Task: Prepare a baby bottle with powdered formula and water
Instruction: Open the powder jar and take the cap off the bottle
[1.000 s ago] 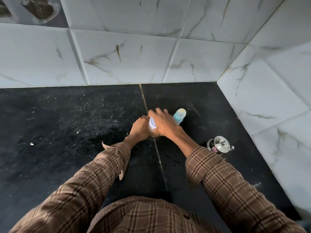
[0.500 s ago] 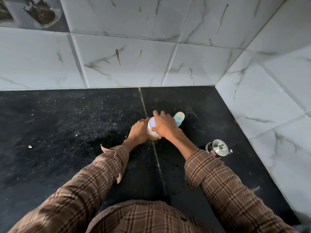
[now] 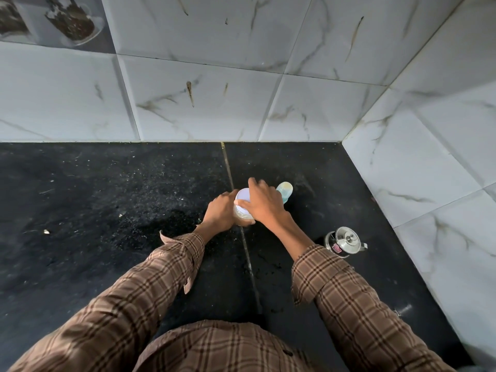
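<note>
Fingers of the left hand (image 3: 218, 212) wrap the formula jar (image 3: 243, 208); the right hand (image 3: 264, 204) clasps its white lid (image 3: 243, 196).

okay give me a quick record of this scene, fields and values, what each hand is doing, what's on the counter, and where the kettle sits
left hand: grips the side of the white-lidded clear plastic jar
right hand: holds the jar's white lid from above
jar contents: pale, not clearly identifiable
pale blue baby bottle: behind the right hand, partly hidden
small steel kettle: lid on, right of the right forearm, apart from the hands
surface: black stone counter, speckled with crumbs
backdrop: white marbled wall tiles
</note>
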